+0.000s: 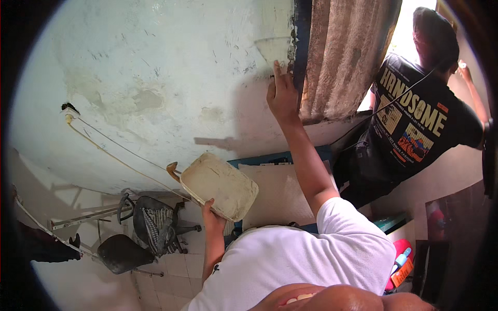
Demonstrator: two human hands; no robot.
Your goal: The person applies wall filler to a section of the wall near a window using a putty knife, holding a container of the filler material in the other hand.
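My right hand (284,96) is raised to the pale wall beside the dark window edge, its index finger stretched along a putty knife (274,49). The wide, fan-shaped blade lies against the wall and nearly blends with it. Lower down, my left hand (213,217) grips the near edge of a shallow beige plastic tub (220,184), tilted and smeared inside with a pale coating. A curved brown handle (173,170) sticks out past the tub's far left corner; what it belongs to is hidden.
Rough patches mark the wall (148,101), where a cable (119,158) hangs from a hole. A brown curtain (347,57) covers part of the window. Close on the right, another person in a black T-shirt (410,109) faces away. A black office chair (153,225) stands lower left.
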